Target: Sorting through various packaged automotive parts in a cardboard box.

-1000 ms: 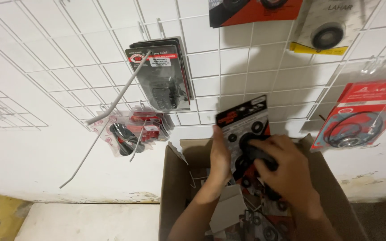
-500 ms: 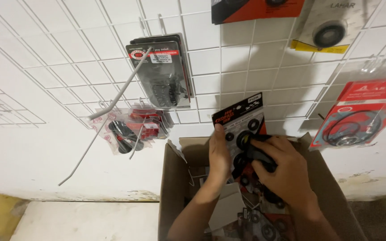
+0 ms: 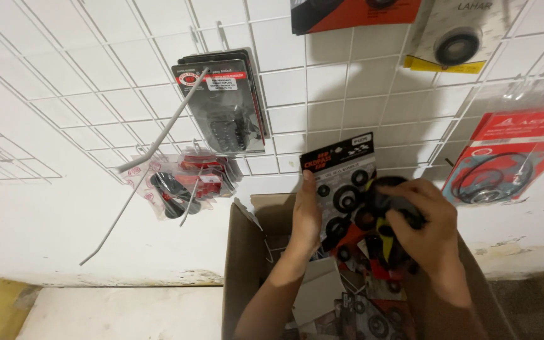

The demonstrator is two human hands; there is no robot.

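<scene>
1. Since half a second ago I see the black blister card [image 3: 342, 189] sitting a touch higher against the wire grid, with both hands still on it; little else has shifted.
2. My left hand [image 3: 306, 217] reaches up from the lower middle, forearm rising out of the box, thumb pressed flat along the card's left edge; its grip is closed on the card.
3. My right hand [image 3: 420, 220] comes in from the lower right, back of the hand toward the camera, fingers curled over the card's right side and over a dark rounded piece there; that grip is closed too, though I cannot tell exactly what the dark piece is.
4. The card is stiff, glossy and rectangular, black with red lettering at the top, carrying several black rubber rings of different sizes under clear plastic. It stands nearly upright, tilted slightly, above the open cardboard box [image 3: 243, 258] and in front of the white wire grid panel [image 3: 284, 94].
5. The box is plain brown corrugated board with raised flaps, and holds more carded ring sets [image 3: 373, 311] in a loose heap.
6. On the grid hang a black packet [image 3: 225, 104], small red-and-clear bags [image 3: 187, 182] and, at right, a red gasket pack [image 3: 505, 160]. A bare metal hook [image 3: 158, 135] juts out at the left.
</scene>
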